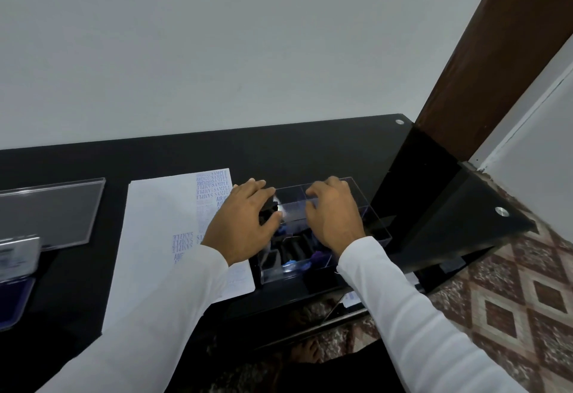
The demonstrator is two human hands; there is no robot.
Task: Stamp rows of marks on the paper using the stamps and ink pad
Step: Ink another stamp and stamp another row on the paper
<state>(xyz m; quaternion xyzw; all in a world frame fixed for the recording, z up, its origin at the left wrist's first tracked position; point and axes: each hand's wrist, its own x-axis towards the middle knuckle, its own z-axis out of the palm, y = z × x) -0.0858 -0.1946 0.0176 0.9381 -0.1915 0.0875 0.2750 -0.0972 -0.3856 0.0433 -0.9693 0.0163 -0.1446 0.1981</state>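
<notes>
Nearest, two white sleeves reach forward over the black worktop [310, 151]. The ink pad [14, 295] lies open at the worktop's left edge, partly cut off by the picture's border, well apart from both hands. The paper [155, 237] lies between it and a clear box [372, 222], its right edge just beside the box; purple rows of marks run along that right side, some hidden by the left arm. The left hand [245, 222] hovers at the box's left rim, fingers curled round a dark stamp [268, 210]. The right hand [333, 216] rests over the box, fingers bent down inside; whether it holds anything cannot be told. Dark stamps [294, 248] lie in the box. Farther left a clear lid [52, 210] lies flat. Beyond, bare worktop runs to the wall.
</notes>
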